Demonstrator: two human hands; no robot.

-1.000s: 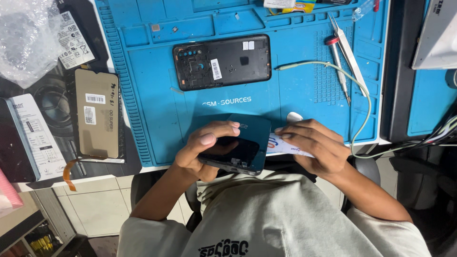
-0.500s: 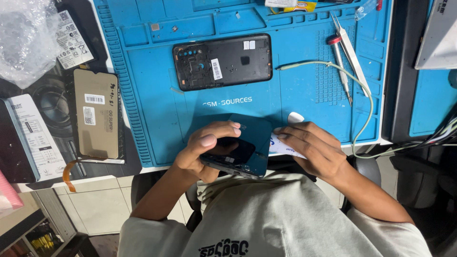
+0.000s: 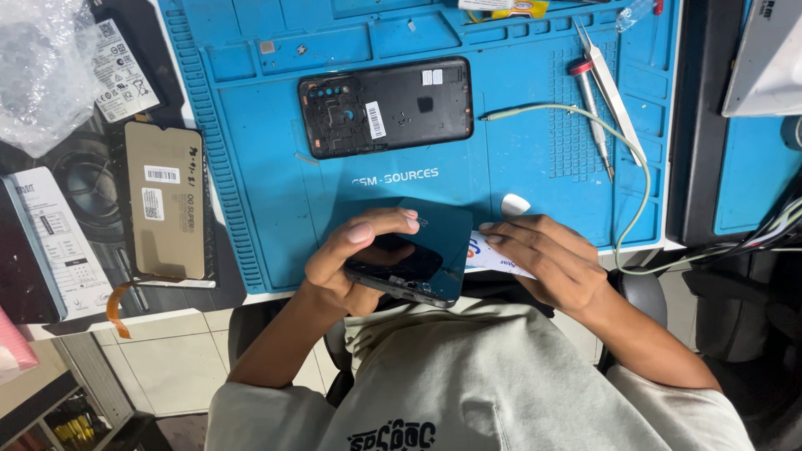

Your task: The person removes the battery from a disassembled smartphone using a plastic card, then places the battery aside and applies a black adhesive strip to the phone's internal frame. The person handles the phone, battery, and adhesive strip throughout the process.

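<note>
Dark teal phone [image 3: 418,250], in the lower middle of the frame, tilted, over the near edge of the blue work mat [image 3: 276,192]. Held by the left hand [image 3: 355,263], with fingers curled over the glossy back and thumb under the lower edge, so clamped on the phone. Right hand [image 3: 547,259] just to the right of the phone, fingers closed on a thin white card [image 3: 489,257], with the card edge pushed against the right side of the phone. Above, in the upper middle of the frame, an opened black phone frame [image 3: 388,104] lying flat on the mat. In the upper right, metal tweezers [image 3: 614,88] and a small screwdriver with red top [image 3: 591,104], with a pale green cable [image 3: 618,142] curving beside. At the left of the frame, a brownish screen panel [image 3: 164,200] with white stickers, and crumpled clear plastic wrap [image 3: 42,67] in the upper left corner.
</note>
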